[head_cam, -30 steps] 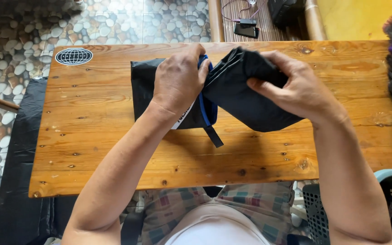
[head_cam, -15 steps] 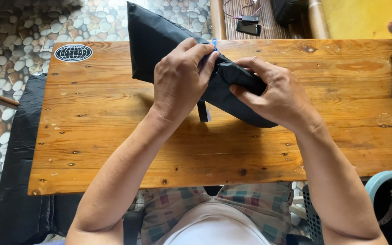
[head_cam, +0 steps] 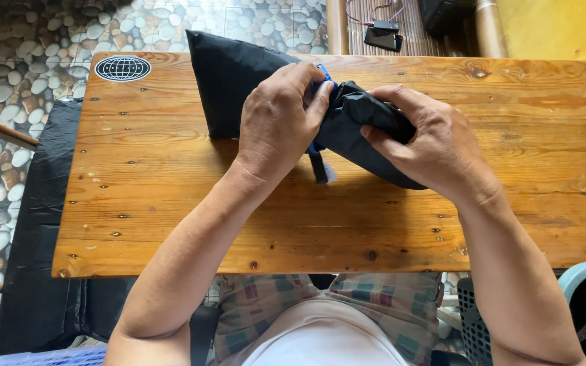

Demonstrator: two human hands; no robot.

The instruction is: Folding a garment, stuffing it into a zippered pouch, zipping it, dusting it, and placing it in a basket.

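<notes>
Bag (head_cam: 239, 88), black fabric, on wood table (head_cam: 137, 203). Head view: left hand (head_cam: 276, 125) clamped on the bunched middle by the blue trim (head_cam: 321, 71); right hand (head_cam: 435, 146) closed around the rolled end (head_cam: 367, 115). Strap (head_cam: 320, 166) hangs just below the left grip. Looks about half rolled: the flat part beyond the left hand is left to gather.

Black fabric bag (head_cam: 239, 88) with blue trim — seemingly half-rolled — lying on wooden table (head_cam: 171, 203).
</notes>
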